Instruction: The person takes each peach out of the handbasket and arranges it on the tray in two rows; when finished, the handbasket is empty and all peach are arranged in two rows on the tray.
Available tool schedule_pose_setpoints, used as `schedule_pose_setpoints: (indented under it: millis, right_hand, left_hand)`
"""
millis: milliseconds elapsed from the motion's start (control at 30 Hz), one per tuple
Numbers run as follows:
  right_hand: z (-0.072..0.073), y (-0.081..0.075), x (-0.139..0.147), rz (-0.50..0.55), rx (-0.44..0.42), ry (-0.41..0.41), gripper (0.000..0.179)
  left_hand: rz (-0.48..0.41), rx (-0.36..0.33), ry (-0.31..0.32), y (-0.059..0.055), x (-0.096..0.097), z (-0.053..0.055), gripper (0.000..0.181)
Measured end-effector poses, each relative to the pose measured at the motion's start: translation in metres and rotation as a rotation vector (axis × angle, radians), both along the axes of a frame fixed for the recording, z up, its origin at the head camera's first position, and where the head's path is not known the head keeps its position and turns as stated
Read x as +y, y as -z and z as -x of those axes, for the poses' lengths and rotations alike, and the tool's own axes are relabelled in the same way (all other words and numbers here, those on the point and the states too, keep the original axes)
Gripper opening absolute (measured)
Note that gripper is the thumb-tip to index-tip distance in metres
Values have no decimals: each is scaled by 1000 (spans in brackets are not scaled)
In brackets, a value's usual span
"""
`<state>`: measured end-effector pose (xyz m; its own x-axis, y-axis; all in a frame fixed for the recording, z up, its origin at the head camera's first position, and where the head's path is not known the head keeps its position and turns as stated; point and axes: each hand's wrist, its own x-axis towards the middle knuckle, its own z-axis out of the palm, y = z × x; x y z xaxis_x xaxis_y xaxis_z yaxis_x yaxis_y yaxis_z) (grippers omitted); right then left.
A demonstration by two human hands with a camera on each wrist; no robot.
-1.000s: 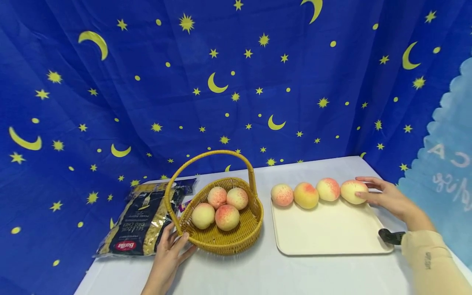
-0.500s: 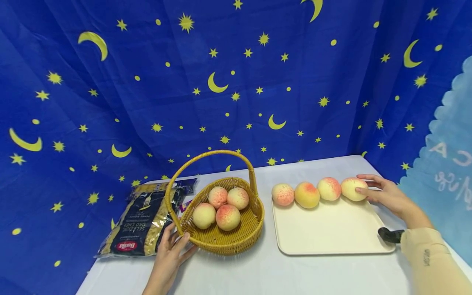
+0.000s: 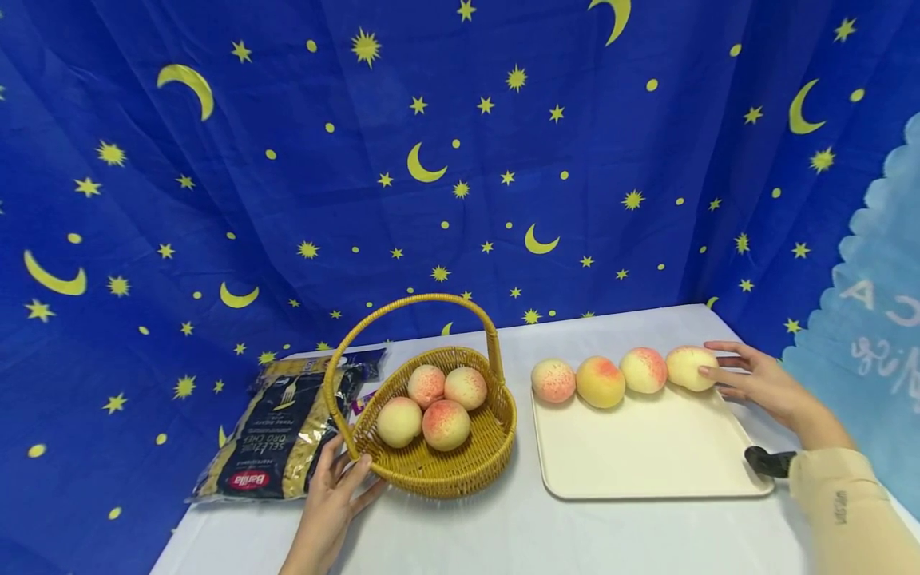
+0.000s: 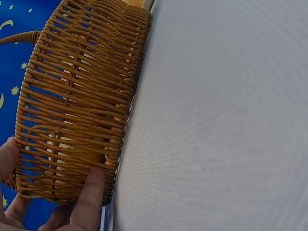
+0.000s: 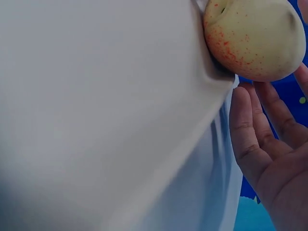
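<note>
The yellow-brown wicker basket (image 3: 460, 477) with a tall arched handle stands left of centre and holds several peaches (image 3: 446, 425). My left hand (image 3: 323, 503) holds the basket's near left end by the handle's base; in the left wrist view one finger (image 4: 91, 197) lies along the woven wall. Several more peaches sit in a row along the back edge of a cream tray (image 3: 650, 455). At the right end of that row, my right hand (image 3: 769, 387) is beside a pale peach (image 3: 688, 367), fingers spread and relaxed. The right wrist view shows fingertips at the underside of this peach (image 5: 260, 38).
Bagged pasta (image 3: 269, 435) lies left of the basket, close by the left hand. A black strap piece (image 3: 769, 461) hangs at the right wrist over the tray's right edge. A blue star-patterned cloth (image 3: 460, 160) stands behind the white table (image 3: 496, 535).
My right hand has shifted slightly right against the end peach, which stays in its row. The left hand and the basket keep their place.
</note>
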<state>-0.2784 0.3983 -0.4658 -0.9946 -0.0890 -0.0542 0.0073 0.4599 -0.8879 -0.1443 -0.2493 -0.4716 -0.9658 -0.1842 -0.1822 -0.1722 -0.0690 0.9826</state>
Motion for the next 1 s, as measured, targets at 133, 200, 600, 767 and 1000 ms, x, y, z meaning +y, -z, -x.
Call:
schedule_pose_setpoints:
  millis: [133, 200, 600, 767, 1000]
  right_hand:
    - [-1, -4, 2, -3, 37, -9, 64]
    - [-1, -8, 3, -31, 64, -20, 61]
    - [-3, -56, -20, -199, 163, -33, 71]
    - [-3, -80, -43, -186, 203, -78, 65]
    - [-9, -109, -84, -182, 246, -214, 56]
  left_hand:
    - [2, -7, -2, 0, 0, 1, 71]
    - [3, -11, -3, 0, 0, 1, 72]
    - [4, -10, -2, 0, 0, 1, 71]
    - [1, -2, -2, 0, 0, 1, 69]
    - [-2, -2, -1, -1, 0, 0, 68]
